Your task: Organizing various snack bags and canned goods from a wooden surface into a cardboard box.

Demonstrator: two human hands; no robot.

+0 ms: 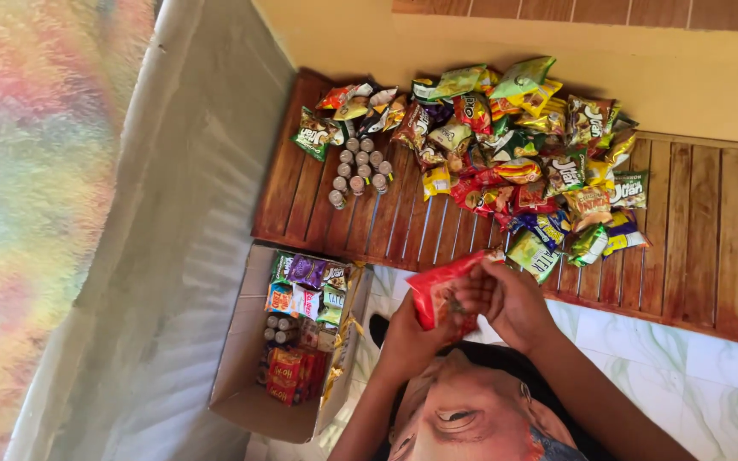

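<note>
Gripping a red snack packet [439, 288] between both hands, the person holds it up in front of the chest, just below the edge of the slatted wooden platform [711, 239]. The left hand [410, 335] clamps the lower part of the packet, fingers curled shut round it. The right hand [506, 300] pinches the upper end, fingertips closed on the foil. Both forearms rise from the bottom of the view and meet at the packet, wrists bent inward.

By my reading, this is the sorting step: one packet lifted out of the stock and being looked over or straightened. On the platform beyond lies a big heap of snack packets [523, 162], with a cluster of small capped jars [359, 171] to its left. Down at the left stands an open cardboard box [241, 376], already partly filled with neat rows of packets and jars.

Placing it would call for a swing left and down to the box, releasing one hand first and sliding it flat beside the rows without disturbing them.
</note>
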